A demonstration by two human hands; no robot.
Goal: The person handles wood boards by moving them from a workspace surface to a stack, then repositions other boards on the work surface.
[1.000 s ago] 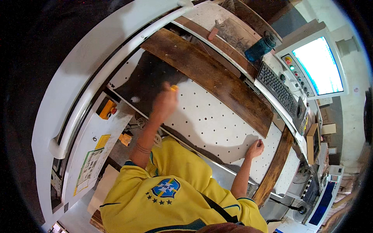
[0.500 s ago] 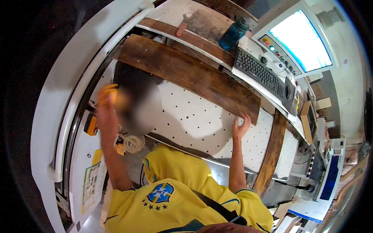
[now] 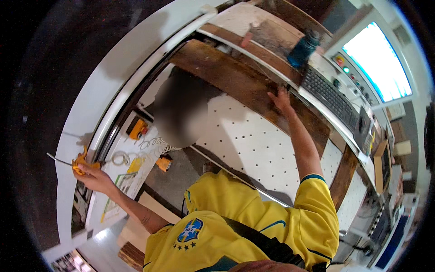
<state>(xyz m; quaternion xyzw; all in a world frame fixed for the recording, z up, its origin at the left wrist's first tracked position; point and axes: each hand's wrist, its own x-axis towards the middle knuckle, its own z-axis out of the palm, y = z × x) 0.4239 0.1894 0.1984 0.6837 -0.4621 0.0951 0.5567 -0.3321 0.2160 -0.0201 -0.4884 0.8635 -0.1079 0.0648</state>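
Note:
My left hand (image 3: 93, 176) is out at the far left, closed around a yellow air blow gun (image 3: 81, 162) with a thin metal nozzle pointing left. A clear coiled hose (image 3: 121, 157) lies behind it over the white machine edge. My right hand (image 3: 282, 99) rests on a long dark brown board (image 3: 244, 79) near its far edge, thumb spread and fingers stretched out. The board lies slantwise on a white table with small holes (image 3: 244, 149). A blurred dark and grey patch (image 3: 181, 111) hides part of that table.
Beyond the board are a blue bottle (image 3: 302, 49), a black keyboard (image 3: 330, 99) and a lit monitor (image 3: 378, 61) with buttons. A second brown board (image 3: 342, 179) crosses the table's right side. A yellow box with a red button (image 3: 137, 129) sits at the left edge.
My left hand swung left and toward me with the blow gun, away from the table. My right hand moved from the board's near edge across to its far edge. The view shifted too.

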